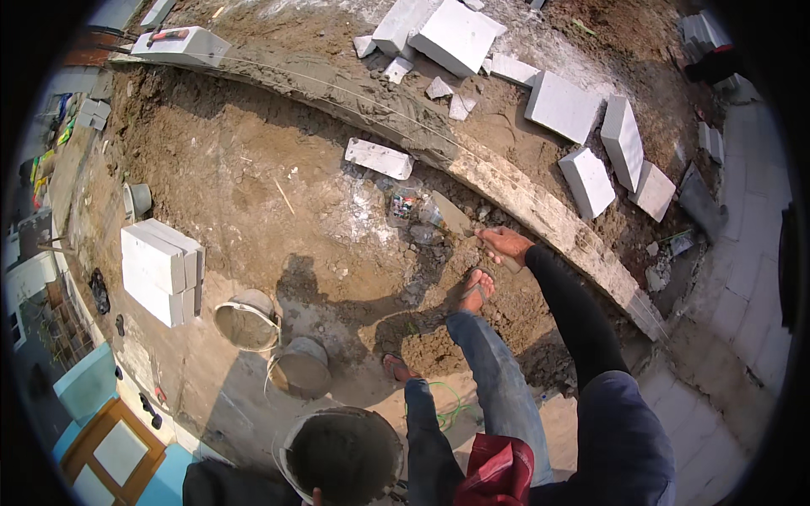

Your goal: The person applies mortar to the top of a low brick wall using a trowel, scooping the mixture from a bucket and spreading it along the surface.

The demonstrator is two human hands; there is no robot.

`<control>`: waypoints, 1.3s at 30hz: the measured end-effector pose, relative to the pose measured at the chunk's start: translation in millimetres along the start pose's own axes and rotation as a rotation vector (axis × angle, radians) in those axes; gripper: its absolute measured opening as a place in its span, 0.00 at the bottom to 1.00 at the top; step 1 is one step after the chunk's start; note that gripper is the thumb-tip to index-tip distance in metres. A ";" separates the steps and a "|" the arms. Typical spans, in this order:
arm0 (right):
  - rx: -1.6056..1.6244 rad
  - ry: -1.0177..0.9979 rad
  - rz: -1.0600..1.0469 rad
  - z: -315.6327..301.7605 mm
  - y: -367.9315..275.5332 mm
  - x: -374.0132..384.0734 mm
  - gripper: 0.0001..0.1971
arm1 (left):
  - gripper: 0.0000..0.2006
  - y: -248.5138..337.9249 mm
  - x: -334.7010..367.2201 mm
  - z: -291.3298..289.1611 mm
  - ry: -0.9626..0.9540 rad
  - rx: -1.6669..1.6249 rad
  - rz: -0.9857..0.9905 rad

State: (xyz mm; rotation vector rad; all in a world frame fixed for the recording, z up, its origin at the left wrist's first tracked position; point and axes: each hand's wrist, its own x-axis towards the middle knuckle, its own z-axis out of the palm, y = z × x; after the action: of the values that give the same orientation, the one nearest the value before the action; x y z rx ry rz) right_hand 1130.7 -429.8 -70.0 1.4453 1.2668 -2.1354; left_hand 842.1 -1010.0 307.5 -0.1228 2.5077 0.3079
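My right hand (506, 244) has its grip closed around the handle of a trowel (456, 218) — the blade points away from the grip, toward the mortar-topped foundation strip (540, 207). My left hand (317, 497) holds a bucket of mortar (342, 455) at the rim — how tight this grip is, I cannot tell.

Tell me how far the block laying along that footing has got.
Done: wet mortar is spread along the far part of the footing, and one block sits at its far end. In hand: the right hand holds a trowel; the left hand holds a bucket. Left: loose blocks lie unlaid.
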 end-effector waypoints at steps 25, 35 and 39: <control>-0.806 0.762 -0.375 -23.9 28.1 47.6 0.20 | 0.07 87.0 -12.2 91.1 0.035 -0.209 0.068; -0.821 0.349 -0.500 171.9 8.9 -245.1 0.20 | 0.11 10.5 9.9 32.4 0.059 -0.257 0.282; -0.905 0.175 -0.730 303.1 -20.8 -357.3 0.19 | 0.10 10.6 -15.5 4.8 0.200 -0.289 0.333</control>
State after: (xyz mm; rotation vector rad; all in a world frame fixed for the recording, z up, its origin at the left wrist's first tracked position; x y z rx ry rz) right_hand 1097.2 -738.5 281.5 0.8229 2.6466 -1.3260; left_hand 855.7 -998.3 314.7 0.1596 2.6625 0.8314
